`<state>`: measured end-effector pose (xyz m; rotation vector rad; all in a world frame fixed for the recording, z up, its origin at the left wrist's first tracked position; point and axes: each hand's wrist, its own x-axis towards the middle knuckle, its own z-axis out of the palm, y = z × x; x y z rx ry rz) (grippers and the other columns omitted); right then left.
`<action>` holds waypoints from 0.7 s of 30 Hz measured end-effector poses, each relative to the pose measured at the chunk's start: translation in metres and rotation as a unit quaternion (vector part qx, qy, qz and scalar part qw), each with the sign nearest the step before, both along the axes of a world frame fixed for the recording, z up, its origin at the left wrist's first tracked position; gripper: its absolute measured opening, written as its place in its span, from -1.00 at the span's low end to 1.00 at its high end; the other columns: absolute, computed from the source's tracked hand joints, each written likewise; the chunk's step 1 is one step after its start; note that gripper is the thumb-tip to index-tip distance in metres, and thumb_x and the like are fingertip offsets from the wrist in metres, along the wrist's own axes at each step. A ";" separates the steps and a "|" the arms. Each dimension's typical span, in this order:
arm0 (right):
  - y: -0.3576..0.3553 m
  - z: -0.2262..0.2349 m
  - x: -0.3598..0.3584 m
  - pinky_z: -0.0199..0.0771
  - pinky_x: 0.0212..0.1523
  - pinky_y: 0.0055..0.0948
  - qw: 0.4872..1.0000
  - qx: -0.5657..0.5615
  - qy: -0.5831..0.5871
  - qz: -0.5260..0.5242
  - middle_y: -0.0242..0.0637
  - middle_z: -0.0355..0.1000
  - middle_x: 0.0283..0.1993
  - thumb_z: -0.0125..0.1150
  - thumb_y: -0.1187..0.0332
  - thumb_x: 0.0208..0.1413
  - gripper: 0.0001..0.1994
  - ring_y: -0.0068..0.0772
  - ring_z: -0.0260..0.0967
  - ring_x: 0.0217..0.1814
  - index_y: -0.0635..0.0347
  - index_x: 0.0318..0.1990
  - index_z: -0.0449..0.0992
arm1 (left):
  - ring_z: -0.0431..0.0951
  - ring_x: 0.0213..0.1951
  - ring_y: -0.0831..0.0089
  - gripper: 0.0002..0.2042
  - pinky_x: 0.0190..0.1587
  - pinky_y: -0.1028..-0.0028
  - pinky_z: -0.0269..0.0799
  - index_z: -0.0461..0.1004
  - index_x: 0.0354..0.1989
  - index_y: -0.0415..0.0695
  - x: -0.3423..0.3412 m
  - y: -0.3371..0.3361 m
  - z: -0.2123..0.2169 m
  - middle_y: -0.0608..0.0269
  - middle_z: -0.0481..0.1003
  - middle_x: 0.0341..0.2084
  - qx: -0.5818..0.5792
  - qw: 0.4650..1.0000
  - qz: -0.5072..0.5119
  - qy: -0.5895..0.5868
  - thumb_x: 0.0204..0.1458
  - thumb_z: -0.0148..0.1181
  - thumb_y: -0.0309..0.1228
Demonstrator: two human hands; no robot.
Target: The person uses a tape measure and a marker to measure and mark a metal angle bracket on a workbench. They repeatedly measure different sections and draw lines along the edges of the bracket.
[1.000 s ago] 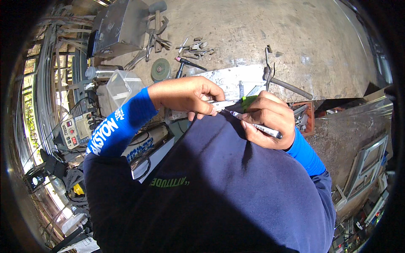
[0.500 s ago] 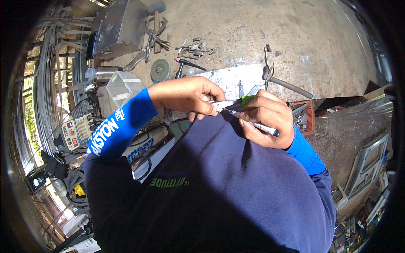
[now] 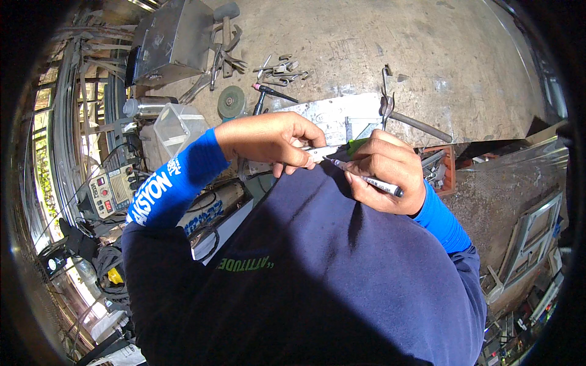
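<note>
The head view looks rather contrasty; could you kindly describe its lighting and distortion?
Head view: sunlight strikes the left hand and right hand; head view: dark shadow crosses the shirt; head view: the right edge of the workbench bows, and the corners turn black.

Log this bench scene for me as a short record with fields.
Left hand: pinching a thin pale piece, partly hidden by the fingers
Right hand: holding a marker pen, its tip end close to that piece
On workbench: grinding disc, TIG torch, metal box
Left side: welder control panel
Right side: reddish crate
</note>
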<state>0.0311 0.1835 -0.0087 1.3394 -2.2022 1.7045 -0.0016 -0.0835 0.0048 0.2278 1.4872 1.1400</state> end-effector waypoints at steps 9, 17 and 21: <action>0.002 -0.003 0.000 0.40 -0.37 -0.29 1.000 -0.006 -0.005 0.013 -0.18 0.46 -0.38 0.42 0.55 -0.07 -0.87 -0.20 0.41 -0.37 0.27 -0.36 0.57 | 0.56 -0.49 0.61 -0.77 -0.52 0.57 0.54 0.55 -0.03 -0.23 0.001 0.000 0.000 0.35 0.53 -0.45 -0.004 1.000 -0.001 -0.002 0.17 0.29 -0.44; 0.000 0.000 -0.001 0.41 -0.39 -0.34 1.000 -0.012 0.000 0.002 -0.16 0.52 -0.38 0.39 0.60 -0.10 -0.87 -0.22 0.45 -0.39 0.28 -0.39 0.54 | 0.54 -0.47 0.60 -0.76 -0.48 0.54 0.56 0.53 -0.03 -0.23 0.001 0.002 0.004 0.35 0.51 -0.45 -0.008 1.000 -0.003 -0.007 0.15 0.27 -0.42; 0.000 0.001 0.000 0.41 -0.36 -0.30 1.000 -0.008 -0.014 0.005 -0.18 0.49 -0.37 0.41 0.55 -0.06 -0.88 -0.21 0.43 -0.36 0.27 -0.35 0.58 | 0.54 -0.47 0.60 -0.74 -0.48 0.54 0.56 0.53 -0.02 -0.23 0.002 0.001 0.003 0.35 0.51 -0.45 -0.007 1.000 -0.006 -0.007 0.16 0.27 -0.42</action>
